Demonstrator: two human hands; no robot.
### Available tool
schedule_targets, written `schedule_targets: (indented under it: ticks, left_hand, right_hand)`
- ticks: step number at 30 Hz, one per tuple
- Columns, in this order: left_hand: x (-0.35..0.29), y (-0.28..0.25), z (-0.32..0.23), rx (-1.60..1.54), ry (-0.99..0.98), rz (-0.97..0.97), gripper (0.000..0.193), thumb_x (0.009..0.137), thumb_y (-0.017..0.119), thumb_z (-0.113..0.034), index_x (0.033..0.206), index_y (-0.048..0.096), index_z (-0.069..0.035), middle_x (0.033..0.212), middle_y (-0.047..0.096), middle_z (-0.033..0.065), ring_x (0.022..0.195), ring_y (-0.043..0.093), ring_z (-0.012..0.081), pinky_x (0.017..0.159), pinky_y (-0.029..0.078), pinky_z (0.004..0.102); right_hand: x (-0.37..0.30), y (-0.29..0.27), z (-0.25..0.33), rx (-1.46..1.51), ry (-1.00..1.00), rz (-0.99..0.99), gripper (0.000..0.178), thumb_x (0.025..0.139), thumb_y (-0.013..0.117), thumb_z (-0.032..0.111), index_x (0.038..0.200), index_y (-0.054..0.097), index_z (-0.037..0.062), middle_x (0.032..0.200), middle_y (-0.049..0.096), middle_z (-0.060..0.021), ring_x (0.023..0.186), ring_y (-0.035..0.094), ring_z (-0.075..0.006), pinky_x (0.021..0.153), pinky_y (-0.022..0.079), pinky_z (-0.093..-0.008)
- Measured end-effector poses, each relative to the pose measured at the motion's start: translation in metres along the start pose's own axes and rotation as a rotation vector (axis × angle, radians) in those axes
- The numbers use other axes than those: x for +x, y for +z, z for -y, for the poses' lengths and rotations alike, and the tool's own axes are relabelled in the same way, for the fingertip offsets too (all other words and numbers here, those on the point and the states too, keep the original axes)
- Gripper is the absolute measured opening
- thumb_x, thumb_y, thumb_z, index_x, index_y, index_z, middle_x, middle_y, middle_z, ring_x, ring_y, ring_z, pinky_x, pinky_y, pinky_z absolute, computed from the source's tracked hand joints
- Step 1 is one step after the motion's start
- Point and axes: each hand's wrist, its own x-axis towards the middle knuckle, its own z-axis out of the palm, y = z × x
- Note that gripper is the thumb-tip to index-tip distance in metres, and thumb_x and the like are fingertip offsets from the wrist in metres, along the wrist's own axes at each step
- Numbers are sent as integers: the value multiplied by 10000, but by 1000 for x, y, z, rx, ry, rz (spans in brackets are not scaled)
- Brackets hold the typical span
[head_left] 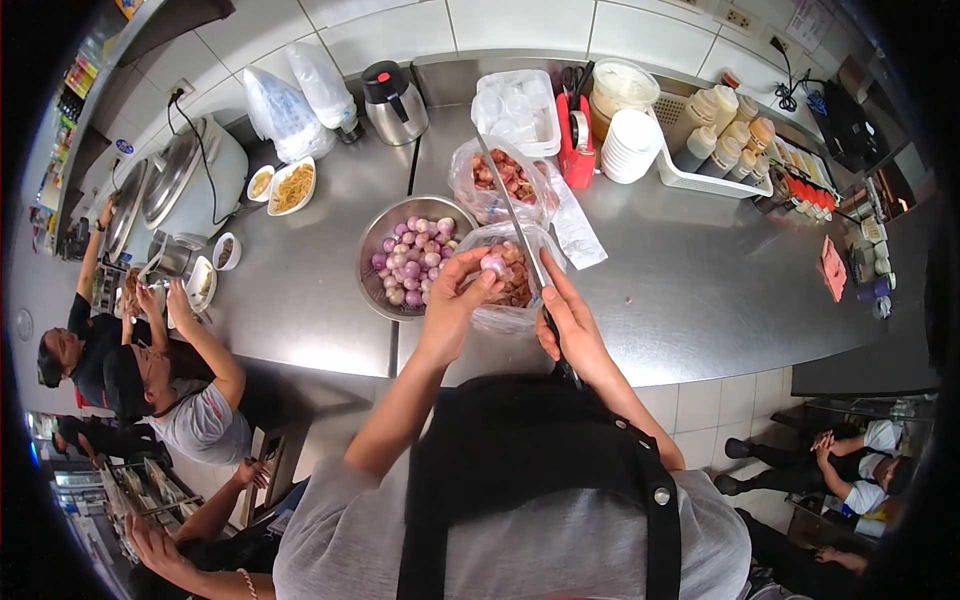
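Between the fingertips of my left hand [459, 300] is a small purple shallot [495, 263], held over a clear plastic bag [525, 318] of reddish-brown pieces that look like skins. My right hand [572, 322] is closed round the dark handle of a long knife [512, 215]. The blade points away from me, just right of the shallot; I cannot tell whether it touches. To the left stands a steel bowl [366, 275] filled with pale purple shallots [412, 262]. Beyond the near bag, a second plastic bag [465, 180] holds more reddish shallots or skins.
A white paper [580, 235] lies right of the bags. Behind are a tray of clear cups [515, 105], a red holder [575, 150], stacked white tubs [632, 145] and a basket of sauce bottles [715, 185]. A steel jug [395, 105] stands back left. Co-workers [195, 415] work at the left.
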Motion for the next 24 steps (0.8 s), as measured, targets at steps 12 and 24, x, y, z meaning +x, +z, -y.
schedule_targets:
  ticks: [12, 24]
  left_hand:
    - [-1, -5, 6, 32, 10, 25, 361, 973, 605, -79, 1320, 521, -33, 1285, 598, 77, 1123, 600, 166, 938, 516, 328]
    - [-4, -6, 2, -57, -7, 75, 318, 960, 581, -17, 1275, 551, -36, 1250, 593, 80, 1096, 590, 140, 967, 476, 305]
  right_hand:
    - [-2, 8, 3, -40, -65, 129, 622, 1063, 437, 299, 1596, 145, 169, 601, 394, 42, 471, 351, -53, 429, 303, -216]
    - [4, 6, -4, 1, -7, 12, 490, 1068, 417, 314, 1538, 349, 194, 579, 389, 55, 459, 348, -39, 416, 299, -206]
